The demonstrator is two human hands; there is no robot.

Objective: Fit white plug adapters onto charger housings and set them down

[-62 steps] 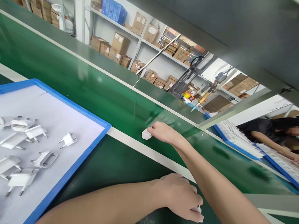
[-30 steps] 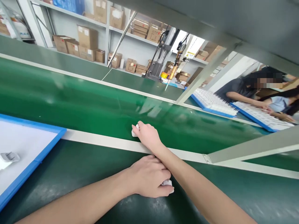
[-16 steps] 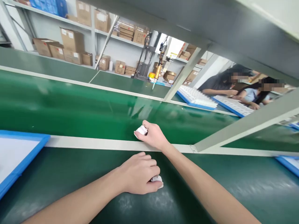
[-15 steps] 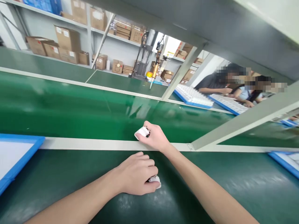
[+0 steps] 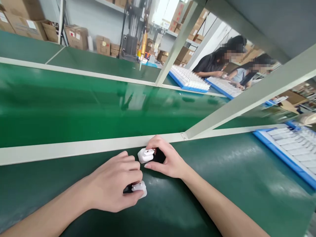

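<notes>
Right hand curled around a white plug, thumb and fingers pinching it just above the dark green bench — close to the pale rail at its 12 o'clock. Left hand closed over a second white plug, pressed low to the bench, at 7 o'clock from the first. The two plugs near, not touching. Glossy green belt beyond the rail. Blue tray of white parts at 3 o'clock — two other people at 1 o'clock, working over trays.
</notes>
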